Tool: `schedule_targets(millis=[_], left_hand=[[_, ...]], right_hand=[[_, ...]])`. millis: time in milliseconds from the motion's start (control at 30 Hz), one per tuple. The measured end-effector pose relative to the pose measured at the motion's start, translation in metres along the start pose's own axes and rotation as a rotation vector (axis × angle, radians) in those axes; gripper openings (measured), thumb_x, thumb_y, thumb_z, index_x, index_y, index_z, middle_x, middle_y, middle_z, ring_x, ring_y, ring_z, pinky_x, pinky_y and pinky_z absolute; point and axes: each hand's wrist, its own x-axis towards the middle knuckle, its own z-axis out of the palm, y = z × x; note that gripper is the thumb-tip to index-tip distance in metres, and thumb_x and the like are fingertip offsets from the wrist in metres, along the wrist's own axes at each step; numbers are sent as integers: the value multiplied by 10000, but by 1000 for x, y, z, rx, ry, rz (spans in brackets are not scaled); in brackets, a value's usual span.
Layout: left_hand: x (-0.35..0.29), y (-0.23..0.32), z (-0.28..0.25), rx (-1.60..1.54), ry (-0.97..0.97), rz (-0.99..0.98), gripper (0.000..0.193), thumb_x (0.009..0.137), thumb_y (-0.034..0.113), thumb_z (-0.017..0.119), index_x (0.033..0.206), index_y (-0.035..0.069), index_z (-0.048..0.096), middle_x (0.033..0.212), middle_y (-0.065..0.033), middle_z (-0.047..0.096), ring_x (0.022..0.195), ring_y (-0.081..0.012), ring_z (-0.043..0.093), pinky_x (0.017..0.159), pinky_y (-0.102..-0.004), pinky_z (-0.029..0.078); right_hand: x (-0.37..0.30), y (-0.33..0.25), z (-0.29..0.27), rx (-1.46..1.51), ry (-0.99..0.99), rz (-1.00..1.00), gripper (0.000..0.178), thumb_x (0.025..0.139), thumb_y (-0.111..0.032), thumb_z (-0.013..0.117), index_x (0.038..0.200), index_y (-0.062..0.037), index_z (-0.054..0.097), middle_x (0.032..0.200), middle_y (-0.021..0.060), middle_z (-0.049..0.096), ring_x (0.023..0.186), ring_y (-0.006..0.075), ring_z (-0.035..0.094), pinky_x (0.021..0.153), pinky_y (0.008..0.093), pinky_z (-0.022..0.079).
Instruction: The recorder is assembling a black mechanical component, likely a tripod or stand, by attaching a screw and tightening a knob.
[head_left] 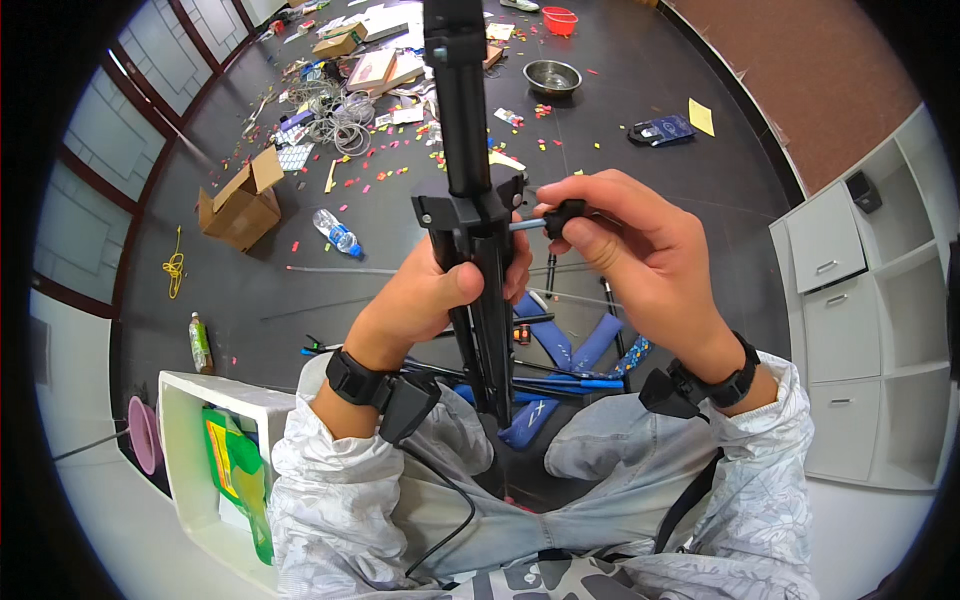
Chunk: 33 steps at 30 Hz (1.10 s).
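Note:
A black folding tripod stand point(468, 130) stands nearly upright in front of me, its legs point(487, 340) folded together below the collar. My left hand point(440, 285) is closed around it just under the collar, thumb across the front and fingertips showing on the right side. Between the fingertips of my right hand point(650, 240) is the black knob of a screw point(566, 217). Its pale metal shank points left at the collar; whether it sits in the hole cannot be made out. Both wrists carry black straps with small devices.
Blue foam-covered pieces point(545, 335) and thin rods lie on the floor before my knees. A plastic bottle point(338, 233), cardboard box point(240, 205), steel bowl point(552, 77) and cable heap point(340, 115) are farther off. A white foam box point(180, 440) stands left, white cabinets point(840, 310) right.

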Motion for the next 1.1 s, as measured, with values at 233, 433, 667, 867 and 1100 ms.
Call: schedule_targets(millis=[233, 433, 667, 867, 1100], left_hand=[[7, -11, 4, 24, 9, 42, 756, 683, 618, 763, 1111, 41, 525, 851, -33, 550, 737, -131, 544, 619, -275, 475], [9, -20, -3, 126, 32, -22, 695, 709, 598, 755, 1075, 33, 581, 819, -26, 580, 733, -119, 573, 604, -257, 492], [14, -15, 6, 293, 149, -36, 784, 661, 662, 749, 1047, 5, 565, 767, -81, 605, 654, -175, 608, 591, -297, 503], [17, -21, 8, 297, 234, 122, 264, 795, 251, 708, 898, 20, 630, 708, -23, 620, 632, -97, 589, 570, -250, 483], [19, -18, 12, 184, 174, 81, 352, 773, 306, 756, 930, 20, 624, 758, -17, 620, 644, -101, 597, 567, -244, 484]], right_hand=[[-4, 4, -12, 109, -28, 107, 238, 907, 14, 577, 1140, 27, 623, 1043, 74, 635, 888, 121, 610, 784, 246, 499], [-4, 4, -25, 134, -74, 314, 258, 926, -80, 599, 1166, 13, 622, 978, 56, 656, 857, 104, 599, 779, 244, 493], [-13, 13, -24, 170, 11, 292, 277, 930, -93, 598, 1189, 4, 614, 948, 41, 651, 865, 95, 592, 803, 245, 486], [-17, 15, -17, 126, 69, 223, 274, 925, -79, 601, 1188, -5, 619, 975, 45, 634, 885, 100, 590, 805, 249, 494], [-16, 16, -17, 76, 94, 146, 270, 909, -38, 612, 1177, -7, 627, 993, 62, 634, 909, 111, 597, 791, 238, 499]])
